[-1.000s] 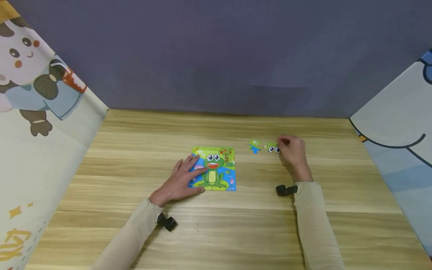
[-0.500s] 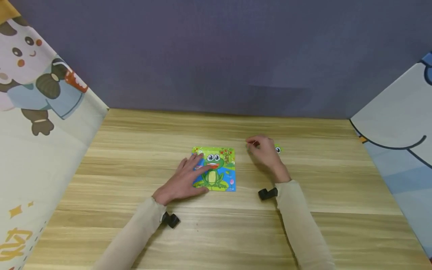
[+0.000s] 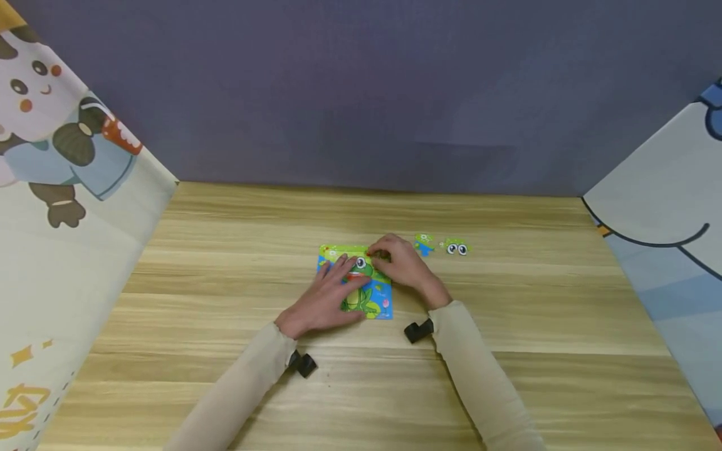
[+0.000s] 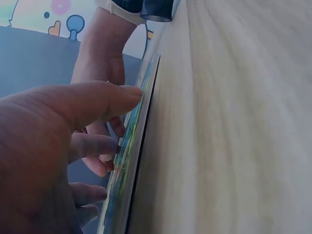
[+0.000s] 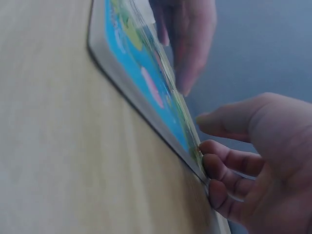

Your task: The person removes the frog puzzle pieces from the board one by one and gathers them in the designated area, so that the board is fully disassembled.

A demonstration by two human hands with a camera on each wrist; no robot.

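A square frog jigsaw puzzle (image 3: 385,293) lies flat on the table, its lower right part showing blue water. My left hand (image 3: 323,304) rests across its left side with spread fingers; in the left wrist view, fingertips of the left hand (image 4: 44,126) touch the puzzle's face. At the upper right corner my right hand (image 3: 403,263) has bent fingertips right on the puzzle. From the right wrist view, the right hand (image 5: 280,161) shows a gap between thumb and fingers, with no loose piece visible there. Both hands cover parts of the picture.
Two loose puzzle pieces lie right of the puzzle: a blue and green one (image 3: 424,246) and one with frog eyes (image 3: 457,248). The wooden table (image 3: 350,401) ends at a dark back wall (image 3: 361,94), with printed panels on both sides.
My right hand has left the frog-eyes piece and moved left, past the blue and green piece, to the puzzle's upper right. My left hand has slid slightly right over the puzzle.
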